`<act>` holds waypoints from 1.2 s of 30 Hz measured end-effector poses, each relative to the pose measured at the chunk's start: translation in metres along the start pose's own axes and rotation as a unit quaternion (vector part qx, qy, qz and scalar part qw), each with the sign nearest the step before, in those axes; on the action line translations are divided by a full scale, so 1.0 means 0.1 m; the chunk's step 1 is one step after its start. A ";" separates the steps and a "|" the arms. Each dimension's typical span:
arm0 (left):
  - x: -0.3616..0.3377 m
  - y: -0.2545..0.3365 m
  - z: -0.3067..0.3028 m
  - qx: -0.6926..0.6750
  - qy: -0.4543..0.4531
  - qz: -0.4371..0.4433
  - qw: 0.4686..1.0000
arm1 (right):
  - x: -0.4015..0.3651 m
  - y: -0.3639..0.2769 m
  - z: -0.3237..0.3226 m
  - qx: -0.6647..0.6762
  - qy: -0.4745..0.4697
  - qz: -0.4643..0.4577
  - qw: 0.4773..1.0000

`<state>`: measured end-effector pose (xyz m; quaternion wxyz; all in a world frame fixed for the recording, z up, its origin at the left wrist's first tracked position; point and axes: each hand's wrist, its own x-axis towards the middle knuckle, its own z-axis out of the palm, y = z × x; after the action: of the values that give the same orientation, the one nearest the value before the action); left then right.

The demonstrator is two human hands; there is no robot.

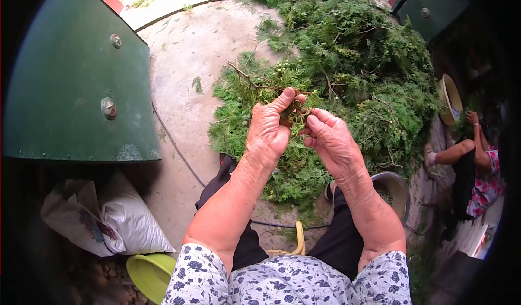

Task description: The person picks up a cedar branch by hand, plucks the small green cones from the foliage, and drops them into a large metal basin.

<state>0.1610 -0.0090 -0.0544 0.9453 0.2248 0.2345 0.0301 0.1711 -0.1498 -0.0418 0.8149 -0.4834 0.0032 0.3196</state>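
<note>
My left hand (271, 121) is closed around a thin brown branch (251, 78) with green sprigs, its thumb pressed on the stem. Close beside it on the right, my right hand (324, 132) pinches a small green sprig (299, 121) between thumb and fingers. Both hands are held over the near side of a large heap of green conifer branches (374, 77) lying on the concrete floor. A grey metal basin (401, 188) stands by my right forearm, with bits of green inside it.
A green metal door (76, 87) stands at left, above white sacks (133, 218) and a lime-green basin (149, 283). A cable (176, 145) crosses the floor (184, 49). Another person (477, 169) sits at far right near a yellowish basin (450, 98). A yellow bar (299, 239) lies between my legs.
</note>
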 end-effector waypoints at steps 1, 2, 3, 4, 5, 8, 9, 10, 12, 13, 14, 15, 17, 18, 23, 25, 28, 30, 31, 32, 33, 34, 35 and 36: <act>0.00 0.00 0.00 0.013 0.001 -0.001 1.000 | 0.03 0.03 -0.02 0.002 0.000 0.002 1.000; 0.00 -0.01 -0.01 0.026 0.001 -0.001 1.000 | 0.04 0.06 -0.03 0.024 -0.006 0.001 1.000; 0.00 -0.03 -0.02 0.036 -0.004 0.020 0.999 | 0.06 0.08 -0.05 0.045 -0.011 0.000 0.999; 0.00 -0.04 -0.03 0.039 -0.001 0.019 0.999 | 0.06 0.10 -0.05 0.049 -0.009 0.002 0.999; 0.00 -0.05 -0.02 0.057 0.007 0.028 0.998 | 0.07 0.11 -0.05 0.026 -0.008 -0.009 1.000; 0.00 -0.06 -0.01 0.059 0.009 0.027 0.998 | 0.03 0.02 0.02 0.021 -0.024 -0.011 0.999; 0.01 -0.06 -0.01 0.043 0.001 0.019 0.999 | 0.02 -0.02 0.04 0.038 -0.042 -0.002 0.998; 0.02 -0.05 -0.01 0.043 0.001 0.020 0.999 | 0.02 -0.01 0.03 0.038 -0.043 -0.002 0.998; 0.03 -0.04 -0.02 0.029 0.019 0.026 0.999 | 0.02 -0.01 0.00 0.060 -0.040 0.010 0.997; 0.02 -0.04 -0.01 0.029 0.022 0.005 0.999 | 0.01 -0.02 0.01 0.060 -0.039 0.009 0.997; 0.02 -0.06 0.00 0.030 0.021 0.003 0.999 | 0.01 -0.02 0.05 0.082 -0.025 0.014 0.996; 0.01 -0.07 0.01 0.042 0.019 0.009 0.999 | 0.01 -0.02 0.06 0.105 -0.011 0.019 0.994; 0.02 -0.08 0.00 0.054 0.018 0.015 0.998 | 0.02 0.01 0.03 0.105 -0.011 0.018 0.994; 0.03 -0.09 -0.01 0.049 0.012 0.013 0.999 | 0.03 0.02 0.01 0.102 -0.012 0.018 0.995; 0.00 -0.09 0.01 0.057 0.021 0.025 0.998 | 0.08 0.09 -0.02 0.075 -0.007 -0.016 0.997; 0.04 -0.09 -0.02 0.055 0.041 0.023 0.997 | 0.10 0.11 0.00 0.066 0.006 -0.026 0.997; 0.10 -0.12 -0.10 0.051 0.040 0.037 0.997 | 0.11 0.14 -0.02 0.060 -0.002 -0.022 0.998; 0.07 -0.11 -0.08 0.044 0.037 0.024 0.998 | 0.13 0.18 -0.03 0.073 -0.012 -0.013 0.997; 0.05 -0.10 -0.06 0.037 0.033 0.012 0.999 | 0.13 0.17 -0.01 0.074 -0.012 -0.013 0.997; 0.05 -0.09 -0.06 0.037 0.034 0.012 0.999 | 0.13 0.15 0.01 0.070 -0.009 -0.011 0.997; 0.05 -0.08 -0.07 0.042 0.035 0.010 0.998 | 0.12 0.13 0.02 0.067 -0.006 -0.009 0.998; 0.05 -0.08 -0.07 0.047 0.036 0.008 0.998 | 0.12 0.13 0.04 0.068 -0.007 -0.009 0.998; 0.05 -0.08 -0.07 0.047 0.036 0.008 0.998 | 0.12 0.12 0.05 0.071 -0.004 -0.005 0.997; 0.05 -0.08 -0.08 0.053 0.039 0.014 0.998 | 0.12 0.12 0.06 0.074 -0.001 -0.001 0.997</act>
<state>0.1616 -0.0120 -0.0663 0.9217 0.2761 0.2696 0.0395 0.1723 -0.1345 -0.0521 0.8488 -0.4216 0.0250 0.3181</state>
